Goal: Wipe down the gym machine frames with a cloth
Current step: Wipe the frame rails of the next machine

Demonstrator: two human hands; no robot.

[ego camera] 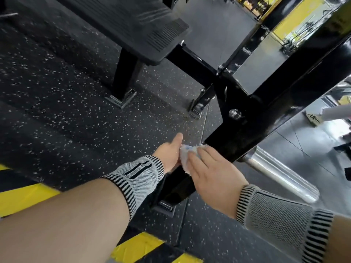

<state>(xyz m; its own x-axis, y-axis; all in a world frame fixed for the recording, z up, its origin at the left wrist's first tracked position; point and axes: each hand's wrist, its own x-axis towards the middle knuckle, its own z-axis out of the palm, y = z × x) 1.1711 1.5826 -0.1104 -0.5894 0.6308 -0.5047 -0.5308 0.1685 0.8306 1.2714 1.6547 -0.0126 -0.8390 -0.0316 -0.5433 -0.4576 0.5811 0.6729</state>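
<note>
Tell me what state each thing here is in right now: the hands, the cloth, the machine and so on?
Left hand: on the cloth's left side, thumb straight; its fingers are hidden.
Right hand: fingers straight, pressing the cloth.
Cloth: white, crumpled, against the frame bar.
Black frame bar: slanted, glossy.
Chrome peg: bare, no plate on it.
Bench pad: unoccupied.

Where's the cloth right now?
Head view, lower centre: the cloth lies on the black frame bar, between the left hand and right hand.
</note>
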